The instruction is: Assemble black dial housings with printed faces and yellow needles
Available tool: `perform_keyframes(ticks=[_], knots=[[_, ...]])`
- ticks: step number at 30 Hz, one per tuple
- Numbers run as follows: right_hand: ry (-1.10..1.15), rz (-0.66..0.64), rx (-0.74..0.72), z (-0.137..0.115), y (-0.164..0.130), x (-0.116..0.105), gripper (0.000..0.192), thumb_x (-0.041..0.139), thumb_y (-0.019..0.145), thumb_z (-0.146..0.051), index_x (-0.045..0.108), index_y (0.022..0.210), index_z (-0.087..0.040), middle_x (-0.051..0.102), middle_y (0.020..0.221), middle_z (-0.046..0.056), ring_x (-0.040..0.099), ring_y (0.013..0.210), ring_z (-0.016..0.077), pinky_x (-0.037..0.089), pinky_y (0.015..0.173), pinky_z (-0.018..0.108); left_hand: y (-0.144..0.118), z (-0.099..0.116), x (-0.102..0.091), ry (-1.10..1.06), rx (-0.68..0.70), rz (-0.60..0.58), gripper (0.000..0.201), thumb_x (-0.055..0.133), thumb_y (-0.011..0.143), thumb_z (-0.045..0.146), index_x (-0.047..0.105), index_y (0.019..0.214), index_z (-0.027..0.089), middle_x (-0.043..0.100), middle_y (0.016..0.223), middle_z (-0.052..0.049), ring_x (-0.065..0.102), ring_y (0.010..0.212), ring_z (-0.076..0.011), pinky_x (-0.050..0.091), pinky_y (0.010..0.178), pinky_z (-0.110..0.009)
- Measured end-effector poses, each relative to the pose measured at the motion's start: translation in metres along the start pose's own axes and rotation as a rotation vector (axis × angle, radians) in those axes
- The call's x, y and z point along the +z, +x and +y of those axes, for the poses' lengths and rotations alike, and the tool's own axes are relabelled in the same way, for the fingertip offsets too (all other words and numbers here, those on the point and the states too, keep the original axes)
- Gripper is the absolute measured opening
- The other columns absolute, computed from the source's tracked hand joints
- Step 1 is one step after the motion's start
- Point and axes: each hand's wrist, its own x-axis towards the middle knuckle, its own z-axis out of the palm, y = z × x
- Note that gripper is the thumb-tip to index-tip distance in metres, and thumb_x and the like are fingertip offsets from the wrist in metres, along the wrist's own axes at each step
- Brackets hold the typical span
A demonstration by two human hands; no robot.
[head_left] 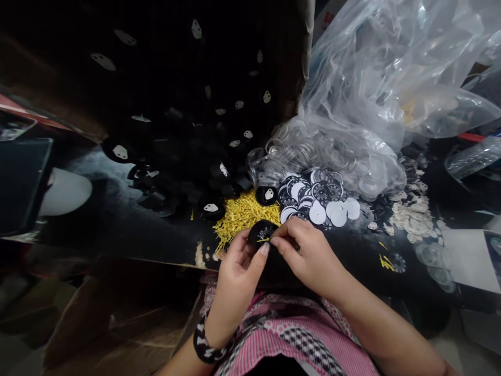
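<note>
Between the thumb and fingers of my left hand (245,261) is a small round black dial case (256,233) with a printed dial face, tilted toward me. A thin yellow pointer (263,241) lies across that face. My right hand (303,250) is closed in a pinch at the case's right edge, its fingertips on the pointer's end. Just beyond my hands spreads a heap of yellow pointers (250,211). Right of that heap are loose black-and-white dial discs (319,196). Another black case (266,195) with a white plate stands at the heap's far edge.
Clear plastic rings (301,143) and a large clear bag (376,68) fill the back right. Small pale plates (415,211) are piled at the right, near a white box (469,256). A big dark carton with black cases (151,180) takes up the back left.
</note>
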Motion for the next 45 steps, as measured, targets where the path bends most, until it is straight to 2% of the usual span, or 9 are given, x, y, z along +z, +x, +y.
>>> perform_keyframes(ticks=[9,13,16,21,26,30,33,37,45], knots=[[0.001,0.013,0.066,-0.005,-0.008,0.003,0.019,0.057,0.091,-0.018,0.052,0.072,-0.020,0.061,0.071,-0.001,0.054,0.067,0.0141,0.037,0.067,0.029,-0.001,0.008,-0.004,0.234,0.133,0.018,0.013,0.065,0.080,0.029,0.065,0.093,0.025,0.073,0.090,0.000,0.069,0.081,-0.0202,0.054,0.074,-0.029],[-0.046,0.009,0.027,-0.002,-0.002,-0.001,0.019,0.060,0.087,-0.019,0.054,0.069,-0.020,0.061,0.071,-0.001,0.053,0.065,0.0137,0.037,0.066,0.029,0.006,0.005,-0.006,0.065,-0.032,-0.077,0.030,0.067,0.081,0.037,0.065,0.109,0.025,0.074,0.106,-0.003,0.070,0.098,-0.0231,0.054,0.089,-0.033],[-0.182,0.038,-0.125,0.003,0.005,-0.004,0.006,0.057,0.089,-0.019,0.063,0.092,-0.017,0.066,0.087,0.005,0.059,0.079,0.0179,0.039,0.075,0.033,0.011,0.004,-0.007,-0.030,-0.151,-0.143,0.048,0.069,0.081,0.040,0.059,0.126,0.026,0.071,0.120,-0.005,0.065,0.113,-0.0243,0.049,0.100,-0.035],[-0.452,0.026,-0.258,0.009,0.017,-0.002,0.015,0.050,0.092,-0.023,0.063,0.088,-0.016,0.066,0.084,0.007,0.059,0.080,0.0210,0.038,0.076,0.036,0.012,0.007,-0.007,0.122,-0.157,-0.057,0.042,0.069,0.080,0.044,0.068,0.118,0.028,0.064,0.134,-0.003,0.051,0.132,-0.0280,0.039,0.111,-0.037],[-0.284,0.065,-0.068,0.003,0.023,-0.006,0.007,0.056,0.085,-0.019,0.062,0.085,-0.018,0.067,0.078,0.002,0.059,0.071,0.0156,0.041,0.073,0.030,0.017,0.002,0.002,0.088,-0.194,-0.023,0.031,0.066,0.080,0.049,0.074,0.105,0.031,0.067,0.130,-0.003,0.058,0.125,-0.0318,0.048,0.105,-0.042],[-0.059,-0.063,0.030,0.014,0.027,-0.028,0.006,0.062,0.085,-0.019,0.067,0.086,-0.022,0.067,0.073,-0.004,0.059,0.063,0.0104,0.042,0.063,0.022,0.023,-0.003,0.003,0.173,-0.118,-0.063,0.043,0.065,0.082,0.052,0.068,0.119,0.031,0.062,0.137,-0.001,0.047,0.136,-0.0287,0.032,0.117,-0.042],[-0.129,0.119,0.070,0.045,0.046,-0.054,0.008,0.063,0.088,-0.022,0.070,0.088,-0.023,0.071,0.084,-0.003,0.064,0.077,0.0112,0.046,0.073,0.022,0.025,-0.007,-0.001,0.072,-0.200,-0.051,0.051,0.065,0.083,0.054,0.061,0.129,0.033,0.059,0.140,-0.001,0.053,0.130,-0.0288,0.033,0.116,-0.044],[-0.290,0.434,0.248,0.089,0.085,-0.080,0.027,0.057,0.092,-0.024,0.064,0.115,-0.013,0.062,0.118,0.017,0.060,0.104,0.0265,0.041,0.094,0.044,0.020,-0.010,0.004,-0.155,-0.310,-0.010,0.056,0.068,0.081,0.053,0.057,0.130,0.029,0.059,0.139,-0.006,0.064,0.117,-0.0289,0.044,0.109,-0.044],[-0.278,0.502,0.200,0.100,0.087,-0.092,0.017,0.055,0.088,-0.018,0.068,0.099,-0.016,0.062,0.111,0.012,0.060,0.097,0.0239,0.043,0.093,0.043,0.021,-0.006,0.018,-0.342,-0.348,0.110,0.036,0.072,0.078,0.046,0.067,0.109,0.026,0.067,0.128,-0.007,0.062,0.119,-0.0272,0.054,0.099,-0.036]])
